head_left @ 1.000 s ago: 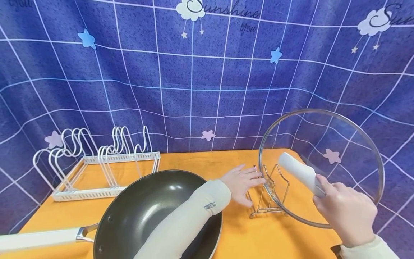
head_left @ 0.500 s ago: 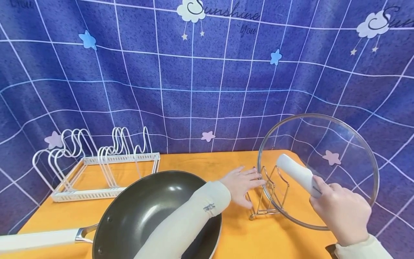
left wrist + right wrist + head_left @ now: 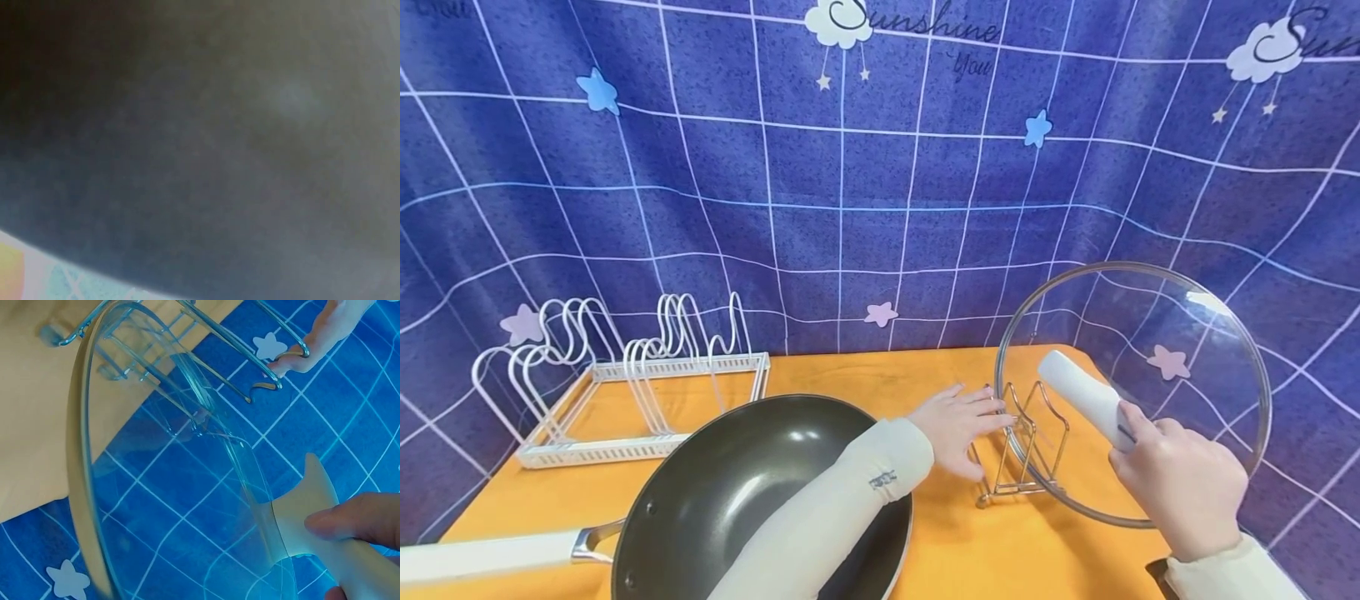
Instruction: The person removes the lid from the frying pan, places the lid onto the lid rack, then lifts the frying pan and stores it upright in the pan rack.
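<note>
In the head view my right hand (image 3: 1183, 479) grips the white handle (image 3: 1078, 392) of a large glass lid (image 3: 1187, 342) with a metal rim. The lid stands on edge, its lower left rim overlapping the small wire rack (image 3: 1018, 490). My left hand (image 3: 958, 429) has its fingers spread, fingertips at the rack's left wires. From the right wrist view, the lid's rim runs past the rack wires (image 3: 228, 337), and the thumb (image 3: 356, 522) lies over the handle. Beneath the left sleeve sits a dark frying pan (image 3: 722, 492). A dark blurred surface fills most of the left wrist view.
A white rack (image 3: 602, 450) with tall wire loops stands at the back left. The pan's white handle (image 3: 490, 557) points left across the orange tabletop (image 3: 850, 375). Behind the table hangs a blue gridded curtain (image 3: 880, 167) with stars and clouds.
My right hand and the lid have shifted left, with the lid's top edge slightly lower than before. The left hand stays at the wire rack.
</note>
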`<state>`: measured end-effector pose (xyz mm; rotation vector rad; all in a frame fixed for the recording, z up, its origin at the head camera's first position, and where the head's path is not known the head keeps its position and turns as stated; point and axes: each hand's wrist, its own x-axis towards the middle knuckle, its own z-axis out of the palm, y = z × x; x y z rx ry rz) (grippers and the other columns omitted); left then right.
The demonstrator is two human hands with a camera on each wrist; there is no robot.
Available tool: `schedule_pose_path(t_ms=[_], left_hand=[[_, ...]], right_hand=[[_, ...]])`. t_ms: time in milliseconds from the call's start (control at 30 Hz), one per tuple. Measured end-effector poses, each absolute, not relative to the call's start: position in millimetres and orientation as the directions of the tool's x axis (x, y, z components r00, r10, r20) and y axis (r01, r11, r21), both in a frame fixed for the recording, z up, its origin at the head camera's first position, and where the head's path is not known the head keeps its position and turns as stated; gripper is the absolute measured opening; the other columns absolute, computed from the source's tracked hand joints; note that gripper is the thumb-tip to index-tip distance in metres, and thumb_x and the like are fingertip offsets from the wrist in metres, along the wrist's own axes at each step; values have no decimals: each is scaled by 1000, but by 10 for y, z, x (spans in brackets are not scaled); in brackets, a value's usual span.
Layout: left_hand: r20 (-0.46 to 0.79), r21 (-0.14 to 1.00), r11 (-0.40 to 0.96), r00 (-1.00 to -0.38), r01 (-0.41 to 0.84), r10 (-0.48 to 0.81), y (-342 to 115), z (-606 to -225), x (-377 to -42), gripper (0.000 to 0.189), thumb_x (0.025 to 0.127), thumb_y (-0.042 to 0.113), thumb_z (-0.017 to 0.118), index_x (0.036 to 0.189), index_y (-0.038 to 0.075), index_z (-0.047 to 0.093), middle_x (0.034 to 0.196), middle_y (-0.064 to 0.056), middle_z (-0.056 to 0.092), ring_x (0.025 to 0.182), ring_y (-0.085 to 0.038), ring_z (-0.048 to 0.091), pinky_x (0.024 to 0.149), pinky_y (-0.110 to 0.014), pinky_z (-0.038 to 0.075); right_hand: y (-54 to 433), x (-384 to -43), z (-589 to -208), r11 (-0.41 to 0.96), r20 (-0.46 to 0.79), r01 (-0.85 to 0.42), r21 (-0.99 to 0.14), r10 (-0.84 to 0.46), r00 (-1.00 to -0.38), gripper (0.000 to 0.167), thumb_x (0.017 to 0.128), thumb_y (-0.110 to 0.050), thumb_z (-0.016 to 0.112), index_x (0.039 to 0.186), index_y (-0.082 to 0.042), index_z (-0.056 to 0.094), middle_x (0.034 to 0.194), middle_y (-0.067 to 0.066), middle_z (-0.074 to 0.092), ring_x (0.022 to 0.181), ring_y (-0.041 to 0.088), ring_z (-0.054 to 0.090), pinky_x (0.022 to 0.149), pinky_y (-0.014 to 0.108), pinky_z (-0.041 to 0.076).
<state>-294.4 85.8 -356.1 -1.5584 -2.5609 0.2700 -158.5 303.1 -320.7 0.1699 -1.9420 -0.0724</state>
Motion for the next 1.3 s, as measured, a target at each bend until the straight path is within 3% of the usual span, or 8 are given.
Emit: schedule_pose_path(t_ms=[567, 900, 1133, 1300], left_hand=[[49, -163, 455, -454, 875, 890, 870, -3584, -2936, 83, 79, 58, 62, 151, 30, 29, 155, 7, 27, 145, -13, 14, 116, -41, 15], [40, -152, 465, -465, 872, 884, 852, -3552, -2921, 81, 79, 57, 61, 150, 31, 30, 154, 7, 29, 144, -12, 15, 116, -40, 14], [23, -121, 475, -476, 872, 879, 865, -3568, -2928, 81, 80, 53, 62, 151, 31, 29, 155, 7, 26, 145, -13, 13, 116, -42, 15], [25, -92, 481, -481, 872, 877, 868, -3574, -2934, 80, 80, 51, 63, 150, 31, 30, 155, 7, 27, 145, -13, 13, 116, -43, 16]], right_hand=[[2965, -1593, -3222, 988, 911, -30, 154, -154, -383, 38, 70, -14, 47, 96, 3, 69, 46, 15, 44, 30, 24, 27, 29, 34, 18], [2904, -1652, -3286, 991, 945, -17, 133, -132, -299, 29, 68, -11, 49, 88, 2, 67, 44, 9, 34, 31, 21, 22, 30, 32, 13], [2868, -1624, -3275, 989, 914, 16, 144, -126, -385, 33, 74, -11, 44, 93, 5, 66, 44, 13, 39, 30, 24, 26, 29, 33, 16], [2832, -1672, -3299, 993, 948, 26, 119, -105, -301, 32, 73, -13, 42, 89, 2, 66, 44, 14, 38, 29, 27, 27, 29, 34, 14]])
